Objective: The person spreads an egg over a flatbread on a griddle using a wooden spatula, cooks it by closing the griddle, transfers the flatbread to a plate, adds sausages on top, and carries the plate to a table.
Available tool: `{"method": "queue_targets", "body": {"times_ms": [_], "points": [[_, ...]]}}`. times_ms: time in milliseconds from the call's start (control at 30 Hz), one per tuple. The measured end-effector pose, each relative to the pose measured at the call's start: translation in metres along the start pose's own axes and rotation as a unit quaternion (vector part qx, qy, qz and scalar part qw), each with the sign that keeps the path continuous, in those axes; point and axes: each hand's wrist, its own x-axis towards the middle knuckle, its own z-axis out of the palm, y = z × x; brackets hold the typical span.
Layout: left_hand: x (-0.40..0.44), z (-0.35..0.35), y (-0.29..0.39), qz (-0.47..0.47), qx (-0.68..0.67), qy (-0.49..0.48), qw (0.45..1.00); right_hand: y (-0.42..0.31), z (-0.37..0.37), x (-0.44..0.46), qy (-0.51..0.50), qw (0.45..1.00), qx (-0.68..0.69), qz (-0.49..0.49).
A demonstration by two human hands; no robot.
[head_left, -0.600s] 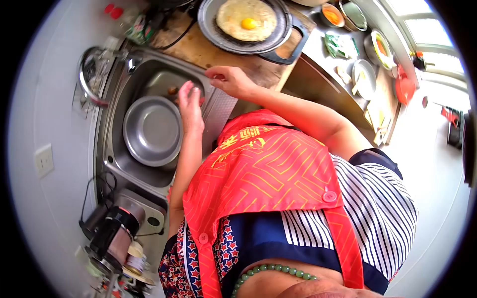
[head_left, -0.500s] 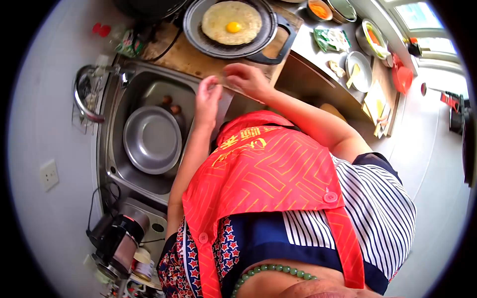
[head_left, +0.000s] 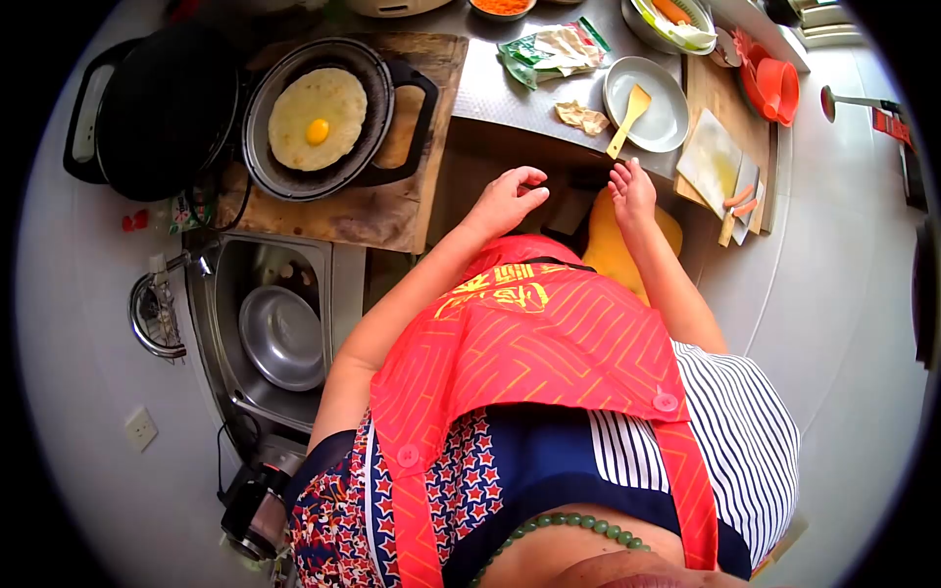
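Observation:
My left hand (head_left: 508, 201) hangs in the air before the red apron (head_left: 549, 343), its fingers loosely bent, thumb apart, nothing visible in it. To its right, my right hand (head_left: 633, 192) is raised below the grey plate (head_left: 659, 108), fingers slightly curled and also without an object. A yellow spatula (head_left: 627, 122) rests on that plate, its handle end near my right fingertips. At the upper left, a flatbread (head_left: 340, 103) with an egg yolk (head_left: 317, 131) on it lies in the round black pan (head_left: 257, 122). Neither hand touches the pan or the plate.
The pan's black lid (head_left: 172, 113) stands open at the far left. A sink (head_left: 230, 260) with a metal basin (head_left: 282, 338) is lower left. On the right are a green packet (head_left: 554, 51), red baskets (head_left: 777, 90), and a white board (head_left: 708, 157) with sausages (head_left: 742, 201) and a knife.
The view has swung right, away from the sink. Both hands have moved from the sink's edge to the space before the counter and are farther apart. The spatula and plate show closer.

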Motion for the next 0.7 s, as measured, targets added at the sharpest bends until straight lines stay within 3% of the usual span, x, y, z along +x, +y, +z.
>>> {"method": "queue_targets", "body": {"times_ms": [167,300,367,467,600,700], "points": [[0.022,0.021,0.013,-0.048,0.031,-0.012,0.998,-0.014,0.010,0.049,-0.110,0.979,0.090,0.148],[0.024,0.016,0.017,-0.041,0.068,0.015,0.997,-0.017,0.022,0.070,-0.103,0.974,0.134,0.152],[0.018,0.007,0.011,-0.051,0.063,0.024,0.996,-0.012,0.022,0.069,-0.120,0.980,0.093,0.126],[0.006,-0.009,0.009,-0.063,0.039,0.022,0.997,-0.010,0.033,0.020,-0.189,0.982,0.010,-0.016],[-0.014,-0.044,0.012,-0.052,0.003,0.031,0.998,-0.019,0.089,-0.062,-0.345,0.933,-0.082,-0.062],[-0.034,-0.075,0.003,-0.036,-0.040,0.060,0.997,-0.011,0.141,-0.089,-0.456,0.860,-0.187,-0.132]]}}
